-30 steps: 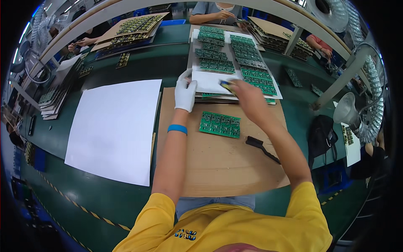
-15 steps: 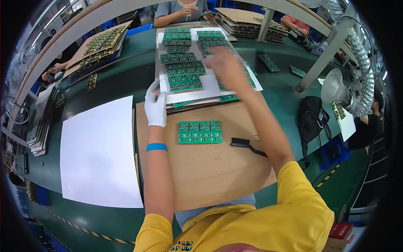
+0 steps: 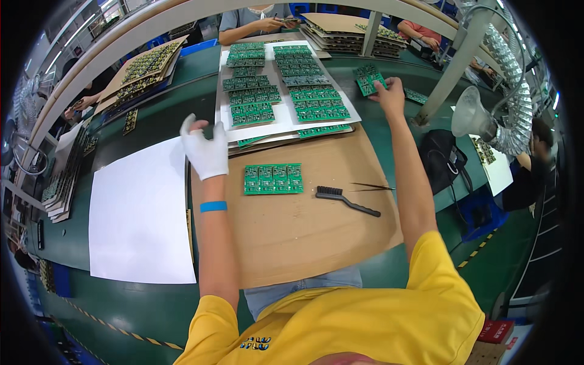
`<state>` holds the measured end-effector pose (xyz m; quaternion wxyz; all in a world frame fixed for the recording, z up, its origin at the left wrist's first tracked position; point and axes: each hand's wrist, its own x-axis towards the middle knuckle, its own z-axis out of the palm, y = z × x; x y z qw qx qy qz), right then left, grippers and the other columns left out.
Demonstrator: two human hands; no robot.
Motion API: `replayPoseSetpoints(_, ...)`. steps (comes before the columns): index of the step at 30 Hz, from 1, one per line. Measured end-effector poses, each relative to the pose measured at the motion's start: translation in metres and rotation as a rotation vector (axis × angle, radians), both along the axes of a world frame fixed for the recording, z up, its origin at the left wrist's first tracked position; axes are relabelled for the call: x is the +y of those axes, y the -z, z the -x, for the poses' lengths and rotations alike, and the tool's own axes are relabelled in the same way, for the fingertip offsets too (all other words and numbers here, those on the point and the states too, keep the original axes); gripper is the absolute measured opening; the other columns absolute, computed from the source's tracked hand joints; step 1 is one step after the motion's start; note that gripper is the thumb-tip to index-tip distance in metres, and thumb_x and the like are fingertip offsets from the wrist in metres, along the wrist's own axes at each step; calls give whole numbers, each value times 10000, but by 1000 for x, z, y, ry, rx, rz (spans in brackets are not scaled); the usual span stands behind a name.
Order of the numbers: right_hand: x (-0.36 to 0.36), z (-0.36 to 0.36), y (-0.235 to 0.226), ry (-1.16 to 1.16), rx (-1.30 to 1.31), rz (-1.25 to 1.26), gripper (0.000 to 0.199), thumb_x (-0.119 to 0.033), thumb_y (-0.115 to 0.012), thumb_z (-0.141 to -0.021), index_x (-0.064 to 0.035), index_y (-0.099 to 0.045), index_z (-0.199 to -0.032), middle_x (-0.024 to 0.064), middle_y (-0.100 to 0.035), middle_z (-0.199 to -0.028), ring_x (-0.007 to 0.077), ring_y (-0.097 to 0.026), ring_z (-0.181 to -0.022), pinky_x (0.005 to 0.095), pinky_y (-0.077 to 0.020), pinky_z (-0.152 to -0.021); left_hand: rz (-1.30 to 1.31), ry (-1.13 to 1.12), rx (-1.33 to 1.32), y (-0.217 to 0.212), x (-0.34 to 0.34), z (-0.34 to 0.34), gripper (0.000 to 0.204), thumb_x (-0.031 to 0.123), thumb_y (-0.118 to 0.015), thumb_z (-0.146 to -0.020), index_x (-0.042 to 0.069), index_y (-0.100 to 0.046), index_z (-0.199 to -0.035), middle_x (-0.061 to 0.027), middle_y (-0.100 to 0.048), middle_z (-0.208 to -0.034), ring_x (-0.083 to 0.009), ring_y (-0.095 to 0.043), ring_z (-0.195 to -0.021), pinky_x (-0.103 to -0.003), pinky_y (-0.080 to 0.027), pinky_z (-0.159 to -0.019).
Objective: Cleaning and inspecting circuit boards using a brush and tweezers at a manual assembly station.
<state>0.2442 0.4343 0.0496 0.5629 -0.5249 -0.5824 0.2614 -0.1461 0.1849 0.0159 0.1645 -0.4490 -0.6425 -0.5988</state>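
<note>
My right hand (image 3: pixel 391 96) reaches out to the far right and pinches the near corner of a green circuit board (image 3: pixel 367 79). At the left, my left hand (image 3: pixel 207 149) wears a white glove with bare fingertips, its fingers apart and nothing in them. It is just off the left edge of a white sheet (image 3: pixel 284 126) that bears rows of green circuit boards (image 3: pixel 319 109). Nearer to me, one panel of joined green boards (image 3: pixel 273 179) lies on brown cardboard (image 3: pixel 286 243). A black brush (image 3: pixel 347 201) and dark tweezers (image 3: pixel 372 187) rest to its right.
A large blank white sheet (image 3: pixel 143 219) lies at the left. Another board (image 3: pixel 416 96) is on the green belt, beside a metal post (image 3: pixel 447 73). A black bag (image 3: pixel 441 161) and a fume hose (image 3: pixel 510 85) stand right. Across the belt, a co-worker's hands (image 3: pixel 271 24) hold something small.
My right hand has swung from above the rows of boards to the right and taken hold of a board there. My left hand has come away from the sheet's edge. The tweezers have come into sight.
</note>
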Motion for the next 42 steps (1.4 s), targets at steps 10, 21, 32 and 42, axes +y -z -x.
replayPoseSetpoints(10, -334, 47, 30, -832, 343, 331, 278, -66, -718, -924, -56, -589, -1170, 68, -642, -1059, 183, -644, -983, 336, -532, -815, 268, 1095, -521, -19, -143, -144, 907, -12, -852, -713, 72, -396, -1493, -129, -642, -1260, -211, -666, -1075, -325, -575, -866)
replayPoseSetpoints(21, -315, 29, 38, -177, -889, -304, 174, -59, -661, -930, 13, -634, -1086, 161, -603, -991, 339, -606, -864, 405, -503, -783, 102, 843, -1030, 18, -187, -160, 887, -118, -769, -729, 100, -363, -1487, -136, -569, -1366, -239, -618, -1197, -382, -555, -997)
replayPoseSetpoints(32, -384, 91, 11, -644, -372, -17, 300, -3, -629, -950, -35, -691, -1242, 107, -532, -895, 240, -559, -712, 341, -485, -624, 325, 789, -793, 24, -182, -159, 801, 47, -878, -705, 0, -426, -1365, -147, -616, -1230, -202, -657, -1094, -332, -560, -912)
replayPoseSetpoints(42, -398, 68, 1, -725, -716, -59, 381, 58, -661, -855, -71, -745, -1204, 104, -475, -821, 223, -542, -658, 323, -476, -599, 359, 690, -559, 29, -178, -158, 784, 71, -916, -681, 38, -421, -1288, -161, -591, -1250, -232, -640, -1113, -371, -537, -961)
